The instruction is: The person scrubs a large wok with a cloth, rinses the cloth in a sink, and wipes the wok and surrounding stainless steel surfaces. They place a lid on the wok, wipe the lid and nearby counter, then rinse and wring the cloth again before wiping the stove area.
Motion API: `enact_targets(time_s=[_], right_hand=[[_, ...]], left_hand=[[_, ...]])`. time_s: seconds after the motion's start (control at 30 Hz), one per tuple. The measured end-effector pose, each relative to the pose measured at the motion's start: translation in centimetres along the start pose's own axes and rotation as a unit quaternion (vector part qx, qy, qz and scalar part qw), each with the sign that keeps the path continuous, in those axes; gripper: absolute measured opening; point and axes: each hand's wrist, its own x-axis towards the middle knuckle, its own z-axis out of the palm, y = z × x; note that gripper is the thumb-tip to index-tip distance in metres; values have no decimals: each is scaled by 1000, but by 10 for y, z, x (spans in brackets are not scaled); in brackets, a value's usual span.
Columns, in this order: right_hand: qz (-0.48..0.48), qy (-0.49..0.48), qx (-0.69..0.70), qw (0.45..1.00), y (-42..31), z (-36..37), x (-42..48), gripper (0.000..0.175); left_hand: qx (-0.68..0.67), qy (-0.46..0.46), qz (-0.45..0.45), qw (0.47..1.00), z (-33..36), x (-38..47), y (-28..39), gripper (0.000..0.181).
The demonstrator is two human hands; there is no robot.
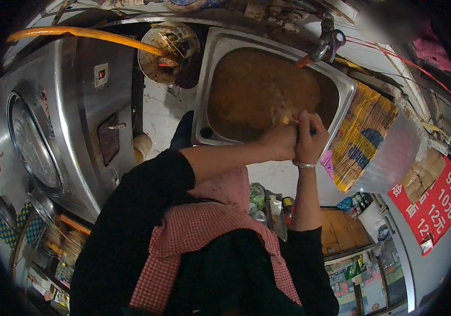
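Over the near right rim of a stainless steel sink (274, 43), both hands are close together. Brownish, murky water (249, 87) fills the basin, its surface disturbed just beyond the fingers. My left hand (281, 139) reaches across from the left with its fingers curled. At its fingertips shows a small yellowish thing (285, 119), too small to identify. Touching or nearly touching it is my right hand (313, 128), fingers bent, a bracelet (304, 164) at the wrist. What lies inside either hand is hidden.
A faucet (324, 45) with an orange spout end overhangs the sink. A yellow hose (103, 35) runs into a waste bucket (150, 67) at left. Beside them stands a steel cooking unit (83, 91). Flattened yellow cardboard (361, 134) and a plastic bin (395, 154) flank the sink's right side.
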Motion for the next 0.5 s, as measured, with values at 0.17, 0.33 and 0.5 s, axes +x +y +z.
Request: enact_targets(time_s=[0.17, 0.33, 0.5], right_hand=[[67, 11, -39, 997, 16, 8, -3, 38], [83, 31, 48, 995, 60, 28, -4, 47], [280, -104, 215, 930, 94, 69, 4, 33]], left_hand=[[68, 1, -24, 997, 0, -1, -11, 38], [66, 2, -34, 997, -1, -2, -23, 44], [-48, 74, -75, 993, -33, -34, -45, 62]])
